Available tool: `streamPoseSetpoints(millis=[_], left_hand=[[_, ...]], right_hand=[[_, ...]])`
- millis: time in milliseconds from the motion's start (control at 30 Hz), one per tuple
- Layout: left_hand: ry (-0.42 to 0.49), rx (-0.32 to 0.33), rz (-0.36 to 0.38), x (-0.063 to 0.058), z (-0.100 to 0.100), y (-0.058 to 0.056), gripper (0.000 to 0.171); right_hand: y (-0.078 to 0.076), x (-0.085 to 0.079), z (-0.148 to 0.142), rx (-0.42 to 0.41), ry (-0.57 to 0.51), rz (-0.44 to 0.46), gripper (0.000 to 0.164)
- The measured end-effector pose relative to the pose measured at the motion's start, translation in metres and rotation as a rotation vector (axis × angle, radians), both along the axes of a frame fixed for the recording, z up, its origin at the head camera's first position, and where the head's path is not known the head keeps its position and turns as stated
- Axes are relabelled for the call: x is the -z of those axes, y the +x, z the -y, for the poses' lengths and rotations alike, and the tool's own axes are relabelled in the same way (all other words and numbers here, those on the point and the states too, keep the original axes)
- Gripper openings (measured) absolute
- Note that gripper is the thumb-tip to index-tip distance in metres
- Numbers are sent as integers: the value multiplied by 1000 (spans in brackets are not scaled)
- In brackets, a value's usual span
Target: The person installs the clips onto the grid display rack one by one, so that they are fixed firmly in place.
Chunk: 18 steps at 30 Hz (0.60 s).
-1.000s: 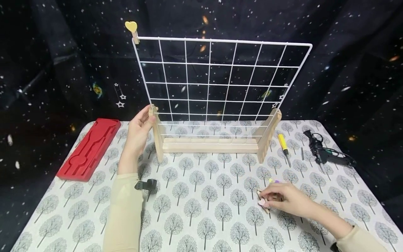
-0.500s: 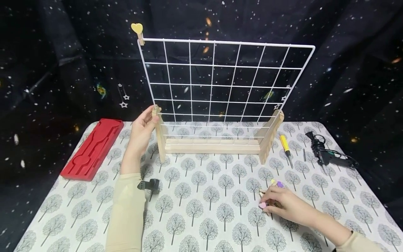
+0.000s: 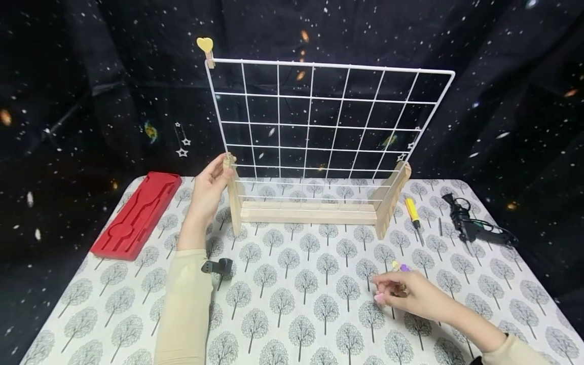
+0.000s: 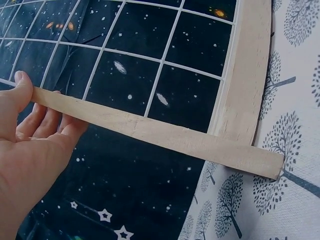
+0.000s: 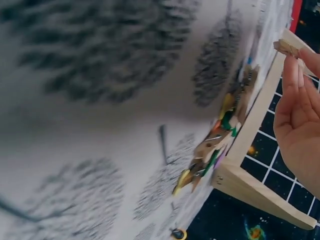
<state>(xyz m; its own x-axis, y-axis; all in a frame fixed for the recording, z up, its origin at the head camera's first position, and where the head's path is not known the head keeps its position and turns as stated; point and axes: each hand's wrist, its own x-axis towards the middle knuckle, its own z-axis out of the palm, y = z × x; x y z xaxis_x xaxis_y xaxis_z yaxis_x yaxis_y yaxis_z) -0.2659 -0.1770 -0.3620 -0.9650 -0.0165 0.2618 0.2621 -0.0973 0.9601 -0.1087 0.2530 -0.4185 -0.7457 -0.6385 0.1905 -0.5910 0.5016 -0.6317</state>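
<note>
A white wire grid stands in a wooden stand. My left hand grips the stand's left side piece, thumb on one face and fingers behind it. A wooden clothespin with a yellow heart is clipped at the grid's top left corner. Over the cloth at front right, my right hand pinches a small wooden clothespin between thumb and fingertips; its pink heart shows in the head view. A pile of clothespins with coloured tops lies under that hand, mostly hidden from the head camera.
At the left lies a red moulded tray. Right of the stand are a yellow-handled screwdriver, a thin metal bit and a black glue-gun-like tool with a cable. A dark starry cloth hangs behind the table.
My right hand has lifted slightly off the pile with the pink-heart clothespin in its fingers. The left hand keeps its grip on the stand. The head view has shifted slightly.
</note>
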Motion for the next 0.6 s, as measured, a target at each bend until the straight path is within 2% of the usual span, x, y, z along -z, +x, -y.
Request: streamPoseSetpoints(millis=[100, 233, 300, 400, 600], left_hand=[[-2, 2, 4, -1, -1, 1, 51], [1, 5, 4, -3, -1, 8, 51], [0, 6, 2, -4, -1, 9, 52], [5, 7, -8, -3, -1, 8, 52], [-15, -7, -8, 1, 0, 1, 52]], right_hand=[[-7, -6, 6, -16, 5, -5, 25], [-20, -14, 22, -73, 8, -4, 17], [-30, -24, 36, -83, 3, -33, 18], [-49, -49, 59, -77, -14, -94, 19], [-90, -118, 109, -41, -91, -184, 22]])
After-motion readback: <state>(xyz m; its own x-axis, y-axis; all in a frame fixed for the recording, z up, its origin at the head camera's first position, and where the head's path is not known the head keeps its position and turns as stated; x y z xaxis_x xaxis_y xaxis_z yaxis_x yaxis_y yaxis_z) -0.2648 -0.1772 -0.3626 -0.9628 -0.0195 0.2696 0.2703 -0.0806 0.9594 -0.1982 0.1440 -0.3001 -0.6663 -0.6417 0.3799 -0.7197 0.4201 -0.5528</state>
